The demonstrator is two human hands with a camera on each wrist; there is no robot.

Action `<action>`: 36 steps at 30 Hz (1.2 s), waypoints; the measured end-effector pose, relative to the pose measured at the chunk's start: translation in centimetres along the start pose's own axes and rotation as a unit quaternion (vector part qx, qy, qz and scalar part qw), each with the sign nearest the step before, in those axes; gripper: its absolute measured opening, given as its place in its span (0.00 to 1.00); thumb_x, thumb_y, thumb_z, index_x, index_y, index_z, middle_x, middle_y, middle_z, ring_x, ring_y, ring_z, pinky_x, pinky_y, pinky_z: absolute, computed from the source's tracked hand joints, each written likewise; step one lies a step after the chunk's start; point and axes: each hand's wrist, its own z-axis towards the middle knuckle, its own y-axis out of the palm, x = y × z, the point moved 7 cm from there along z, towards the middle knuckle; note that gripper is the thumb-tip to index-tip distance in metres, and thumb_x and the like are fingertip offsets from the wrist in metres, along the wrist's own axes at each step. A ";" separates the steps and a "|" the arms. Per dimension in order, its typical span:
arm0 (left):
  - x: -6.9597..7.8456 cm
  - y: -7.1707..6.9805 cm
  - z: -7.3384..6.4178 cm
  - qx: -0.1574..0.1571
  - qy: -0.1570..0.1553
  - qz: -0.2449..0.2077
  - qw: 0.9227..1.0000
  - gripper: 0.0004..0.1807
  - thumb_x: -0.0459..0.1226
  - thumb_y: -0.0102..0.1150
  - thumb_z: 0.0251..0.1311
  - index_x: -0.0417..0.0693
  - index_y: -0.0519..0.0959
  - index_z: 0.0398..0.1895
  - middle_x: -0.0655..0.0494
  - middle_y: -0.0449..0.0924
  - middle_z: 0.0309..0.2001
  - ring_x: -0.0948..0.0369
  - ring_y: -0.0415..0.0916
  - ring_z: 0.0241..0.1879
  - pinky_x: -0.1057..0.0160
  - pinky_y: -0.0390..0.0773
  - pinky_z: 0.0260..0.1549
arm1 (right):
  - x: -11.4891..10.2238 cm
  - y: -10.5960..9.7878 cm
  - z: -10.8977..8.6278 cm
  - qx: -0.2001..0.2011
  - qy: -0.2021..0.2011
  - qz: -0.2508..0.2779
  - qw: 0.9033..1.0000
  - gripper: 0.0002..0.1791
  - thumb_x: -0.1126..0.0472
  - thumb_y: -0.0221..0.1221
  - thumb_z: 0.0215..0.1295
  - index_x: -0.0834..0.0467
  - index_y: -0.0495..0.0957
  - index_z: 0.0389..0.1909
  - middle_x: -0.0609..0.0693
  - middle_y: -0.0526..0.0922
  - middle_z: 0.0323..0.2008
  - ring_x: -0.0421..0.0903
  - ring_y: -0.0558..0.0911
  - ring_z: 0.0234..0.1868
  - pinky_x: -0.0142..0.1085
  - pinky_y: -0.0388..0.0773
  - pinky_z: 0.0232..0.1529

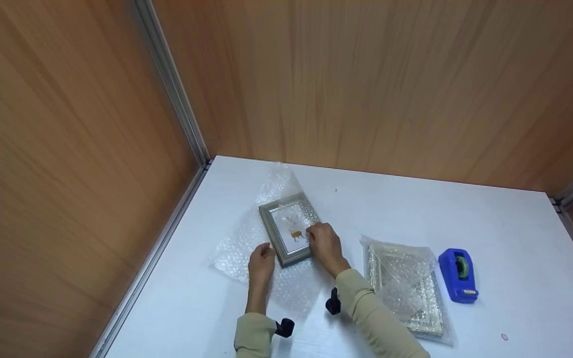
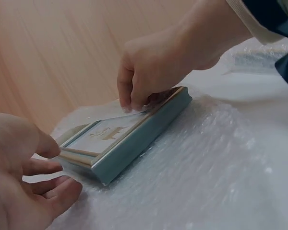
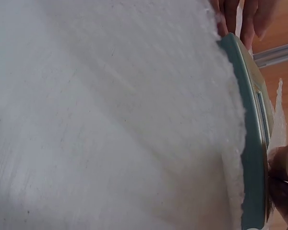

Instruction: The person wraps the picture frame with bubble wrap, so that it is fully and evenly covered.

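Small grey-green picture frame [image 1: 282,226] with teal sides lay face up on the left half of the white bench [image 1: 515,238], one corner pointing at the near edge. Under it was a sheet of clear bubble wrap [image 1: 239,253], far tip at the bench's far edge; a flap lapped over the right part of the face, left border bare.

Right hand [image 1: 325,244] was over the frame's right side — fingers curled, pinching the flap. Left hand [image 1: 261,263] sat at the frame's near-left corner, fingers loosely bent and apart; contact with the corner hard to call (a white speck showed at its fingertips, too small to identify).

My read: step in hand was managing that flap over the face. Done well, it wanted the left fingers braced on the near-left corner, since the frame could skate on the film, and the right hand drawing low and flat; lifting would likely have tipped it. Even tension mattered — corners were the likeliest puncture points, and loose film tended to spring back.

Film-wrapped ornate frame [image 1: 433,318] lay toward the bench's near edge, right of the hands; blue plastic tape dispenser [image 1: 448,278] stood just beside it, towards the right edge.
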 end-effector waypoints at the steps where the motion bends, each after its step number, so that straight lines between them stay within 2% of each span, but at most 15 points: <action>1: 0.1 -0.5 0.0 0.013 0.007 0.000 1.000 0.19 0.35 0.46 0.64 0.37 0.70 0.56 0.40 0.72 0.54 0.47 0.70 0.55 0.53 0.71 0.53 | -0.1 0.1 0.0 -0.006 -0.003 -0.006 1.000 0.08 0.73 0.58 0.52 0.60 0.84 0.29 0.51 0.82 0.28 0.46 0.77 0.32 0.36 0.77 0.32; 4: 0.5 -2.6 -0.1 0.075 0.053 0.015 0.996 0.17 0.32 0.47 0.62 0.35 0.72 0.53 0.38 0.72 0.52 0.46 0.69 0.54 0.51 0.69 0.54 | -0.2 0.3 0.0 -0.029 -0.004 -0.007 1.000 0.10 0.74 0.57 0.52 0.60 0.84 0.29 0.50 0.81 0.27 0.45 0.76 0.32 0.34 0.76 0.31; 7: 0.5 -5.0 -0.2 0.141 0.082 0.056 0.985 0.18 0.31 0.49 0.59 0.34 0.72 0.53 0.37 0.71 0.51 0.43 0.65 0.54 0.48 0.64 0.55 | -0.2 0.3 0.2 -0.041 -0.003 -0.002 0.999 0.10 0.74 0.56 0.53 0.60 0.84 0.30 0.50 0.82 0.28 0.45 0.77 0.33 0.35 0.77 0.32; 9: 0.2 -6.4 -0.2 0.170 0.072 0.081 0.979 0.21 0.32 0.50 0.59 0.35 0.69 0.56 0.35 0.66 0.54 0.41 0.59 0.57 0.45 0.58 0.56 | -0.1 0.2 0.4 -0.047 -0.004 0.004 0.999 0.10 0.73 0.56 0.54 0.60 0.84 0.32 0.51 0.83 0.30 0.46 0.79 0.34 0.36 0.78 0.35; 11: -0.5 -7.6 -0.2 0.184 0.041 0.081 0.979 0.25 0.33 0.50 0.59 0.36 0.63 0.61 0.34 0.59 0.59 0.40 0.52 0.59 0.42 0.54 0.55 | 0.0 0.0 0.5 -0.058 -0.002 0.010 0.998 0.09 0.71 0.57 0.56 0.61 0.84 0.34 0.52 0.84 0.32 0.48 0.80 0.37 0.38 0.78 0.39; 14: -1.6 -8.7 -0.2 0.180 -0.001 0.017 0.984 0.33 0.33 0.47 0.60 0.37 0.49 0.68 0.33 0.46 0.64 0.39 0.42 0.64 0.42 0.49 0.61 | 0.2 -0.1 0.7 -0.077 -0.002 0.016 0.997 0.09 0.69 0.56 0.59 0.61 0.83 0.37 0.52 0.84 0.35 0.49 0.80 0.39 0.39 0.78 0.41; 16: -2.2 -9.1 -0.2 0.181 -0.008 -0.048 0.982 0.36 0.32 0.44 0.62 0.37 0.40 0.70 0.33 0.43 0.66 0.39 0.43 0.65 0.45 0.51 0.63 | 0.4 -0.2 0.7 -0.086 -0.001 0.020 0.996 0.09 0.68 0.56 0.60 0.61 0.83 0.38 0.52 0.84 0.36 0.49 0.80 0.40 0.39 0.78 0.42; 19: -2.7 -9.1 -0.3 0.182 0.003 -0.126 0.975 0.36 0.31 0.41 0.66 0.39 0.35 0.71 0.34 0.52 0.64 0.42 0.56 0.63 0.51 0.63 0.60 | 0.6 -0.2 0.5 -0.092 0.000 0.029 0.995 0.09 0.67 0.57 0.60 0.61 0.82 0.39 0.52 0.84 0.36 0.49 0.80 0.39 0.40 0.78 0.42; 21: -2.6 -9.0 -0.4 0.185 0.020 -0.146 0.972 0.31 0.32 0.40 0.68 0.39 0.41 0.70 0.37 0.62 0.60 0.46 0.65 0.58 0.55 0.70 0.55 | 0.7 -0.2 0.5 -0.095 0.003 0.035 0.995 0.09 0.67 0.57 0.60 0.61 0.82 0.39 0.53 0.84 0.36 0.50 0.80 0.39 0.41 0.77 0.42; 23: -2.3 -8.7 -0.5 0.182 0.037 -0.140 0.972 0.25 0.34 0.40 0.69 0.38 0.53 0.67 0.40 0.70 0.55 0.50 0.71 0.54 0.59 0.74 0.51 | 0.7 -0.1 0.4 -0.100 0.004 0.039 0.994 0.09 0.67 0.57 0.60 0.61 0.82 0.39 0.53 0.84 0.36 0.50 0.80 0.40 0.41 0.77 0.43; 26: -1.7 -8.3 -0.7 0.176 0.067 -0.126 0.974 0.18 0.37 0.43 0.69 0.37 0.67 0.57 0.44 0.76 0.51 0.54 0.74 0.50 0.62 0.76 0.49 | 0.7 -0.1 0.4 -0.106 0.007 0.043 0.993 0.09 0.66 0.56 0.61 0.62 0.82 0.40 0.53 0.84 0.37 0.50 0.80 0.41 0.42 0.77 0.44; 29: -1.0 -7.7 -0.9 0.164 0.088 -0.106 0.977 0.18 0.41 0.46 0.68 0.38 0.73 0.53 0.45 0.77 0.50 0.54 0.76 0.49 0.63 0.77 0.47 | 0.7 0.0 0.2 -0.113 0.010 0.050 0.992 0.10 0.66 0.56 0.62 0.62 0.82 0.41 0.53 0.83 0.38 0.50 0.79 0.41 0.41 0.77 0.44; 32: -0.1 -7.1 -1.1 0.150 0.112 -0.071 0.980 0.20 0.44 0.48 0.66 0.38 0.75 0.52 0.44 0.78 0.50 0.53 0.76 0.49 0.59 0.77 0.46 | 0.7 0.0 0.1 -0.112 0.006 0.059 0.992 0.10 0.67 0.56 0.61 0.63 0.82 0.41 0.54 0.83 0.38 0.51 0.79 0.42 0.42 0.77 0.45; 36: 1.7 -6.3 -1.6 0.139 0.158 -0.027 0.977 0.19 0.45 0.50 0.65 0.40 0.80 0.46 0.46 0.81 0.46 0.54 0.77 0.46 0.56 0.78 0.44 | 0.7 0.0 -0.1 -0.107 0.000 0.063 0.992 0.10 0.67 0.56 0.61 0.63 0.82 0.41 0.54 0.83 0.38 0.51 0.79 0.41 0.42 0.77 0.45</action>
